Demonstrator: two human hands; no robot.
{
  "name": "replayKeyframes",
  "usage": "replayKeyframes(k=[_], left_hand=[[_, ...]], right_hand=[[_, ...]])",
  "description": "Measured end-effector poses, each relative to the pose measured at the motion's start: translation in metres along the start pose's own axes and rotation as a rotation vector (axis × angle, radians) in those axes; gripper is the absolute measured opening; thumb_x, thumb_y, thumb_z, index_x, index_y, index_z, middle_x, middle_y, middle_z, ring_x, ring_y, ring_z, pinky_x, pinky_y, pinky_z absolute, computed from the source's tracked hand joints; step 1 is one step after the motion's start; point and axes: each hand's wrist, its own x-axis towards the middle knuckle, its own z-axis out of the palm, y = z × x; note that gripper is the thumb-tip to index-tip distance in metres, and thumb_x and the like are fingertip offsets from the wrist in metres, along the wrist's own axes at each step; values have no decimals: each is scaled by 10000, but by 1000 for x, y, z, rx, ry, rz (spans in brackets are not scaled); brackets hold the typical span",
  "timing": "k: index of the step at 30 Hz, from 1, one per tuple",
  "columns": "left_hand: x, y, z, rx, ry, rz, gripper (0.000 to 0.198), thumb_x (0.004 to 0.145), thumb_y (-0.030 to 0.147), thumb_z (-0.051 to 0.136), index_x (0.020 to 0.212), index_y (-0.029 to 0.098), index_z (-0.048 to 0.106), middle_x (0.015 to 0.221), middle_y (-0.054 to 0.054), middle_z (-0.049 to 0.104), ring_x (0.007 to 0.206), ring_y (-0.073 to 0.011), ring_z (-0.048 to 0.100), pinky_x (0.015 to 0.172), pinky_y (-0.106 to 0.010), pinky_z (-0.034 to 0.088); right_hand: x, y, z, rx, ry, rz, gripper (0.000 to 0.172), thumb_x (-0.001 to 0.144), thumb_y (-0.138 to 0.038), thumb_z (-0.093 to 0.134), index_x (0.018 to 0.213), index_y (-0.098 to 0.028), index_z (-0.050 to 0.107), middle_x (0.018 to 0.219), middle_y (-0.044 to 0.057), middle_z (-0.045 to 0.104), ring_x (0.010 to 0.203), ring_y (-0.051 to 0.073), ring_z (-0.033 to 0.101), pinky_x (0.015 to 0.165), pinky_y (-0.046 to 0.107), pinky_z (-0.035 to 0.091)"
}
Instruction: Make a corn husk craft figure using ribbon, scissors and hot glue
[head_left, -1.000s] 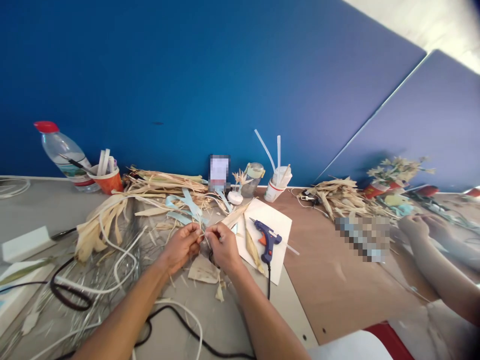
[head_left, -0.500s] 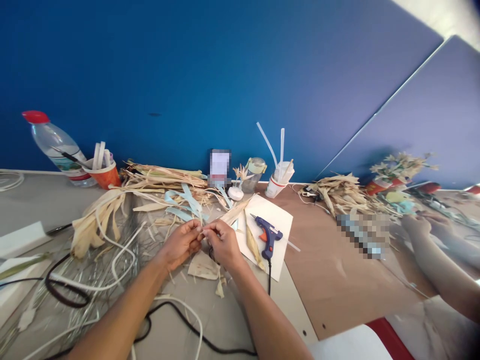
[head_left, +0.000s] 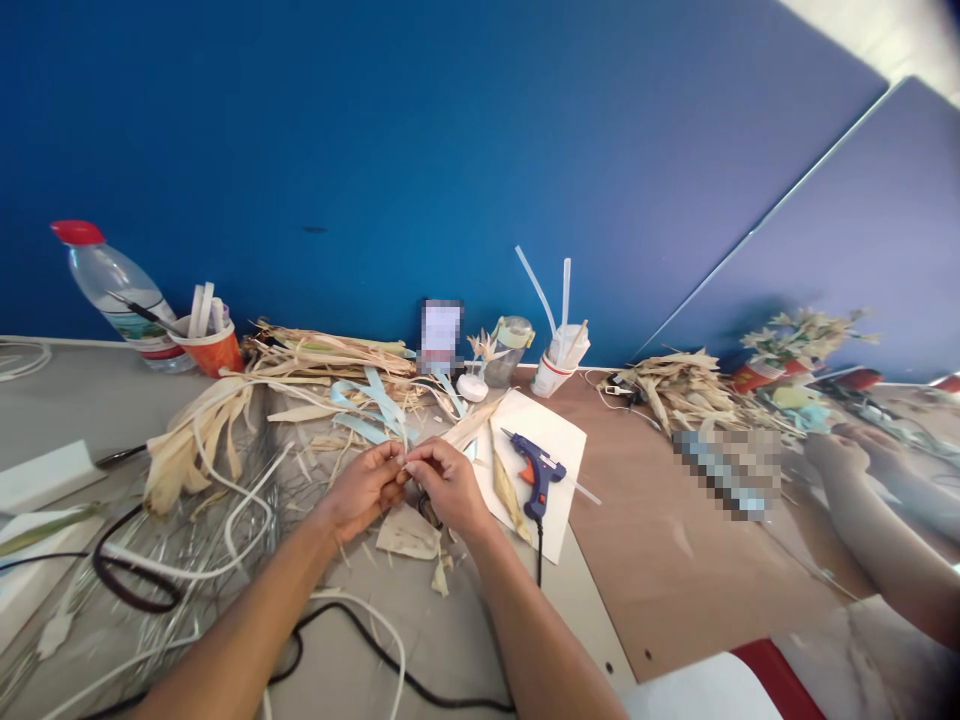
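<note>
My left hand and my right hand meet at the fingertips over the table, both closed in a pinch. Whatever lies between the fingers is too small and covered to make out. A thin pale strip shows just above the fingertips; whether it is held I cannot tell. Behind them lie light blue ribbons and a pale corn husk. Below the hands is a flat husk piece. Right of my right hand, a blue glue gun rests on a white board, beside a narrow dried husk.
Husk piles line the wall, near an orange cup and a tilted bottle. Glue sticks stand in a paper cup. White cables and a black cord cross the table. Another person's arms are at right.
The view has shifted very slightly. My hands stay pinched together in nearly the same place, and nothing else has visibly moved.
</note>
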Motion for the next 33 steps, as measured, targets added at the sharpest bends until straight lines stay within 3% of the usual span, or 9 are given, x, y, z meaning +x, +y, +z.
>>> replayKeyframes(k=[7, 15, 21, 33], left_hand=[[2, -2, -1, 91, 33, 42, 337, 676, 363, 742, 733, 177, 467, 527, 82, 475, 371, -18, 295, 390, -166, 239], [4, -9, -1, 222, 46, 90, 336, 711, 421, 701, 726, 167, 481, 542, 67, 471, 408, -33, 317, 402, -177, 212], [5, -10, -4, 197, 64, 110, 336, 718, 437, 693, 735, 175, 483, 488, 103, 338, 386, -31, 238, 398, -184, 176], [3, -9, -4, 217, 32, 164, 286, 758, 406, 663, 747, 173, 497, 567, 79, 383, 435, -41, 266, 427, -189, 204]], right_hand=[[0, 3, 2, -166, 55, 58, 152, 799, -222, 554, 655, -183, 583, 639, -17, 586, 616, 116, 527, 616, 227, 401], [-2, 2, 2, -360, 72, 103, 170, 836, -246, 515, 681, -186, 555, 626, -12, 558, 620, 131, 514, 591, 234, 369], [-1, 2, 2, -419, 56, 116, 179, 840, -260, 516, 680, -184, 544, 637, -8, 552, 622, 132, 504, 591, 236, 349], [0, 3, 3, -344, 64, 175, 282, 839, -312, 462, 585, -201, 408, 551, -46, 414, 557, 116, 401, 529, 233, 273]])
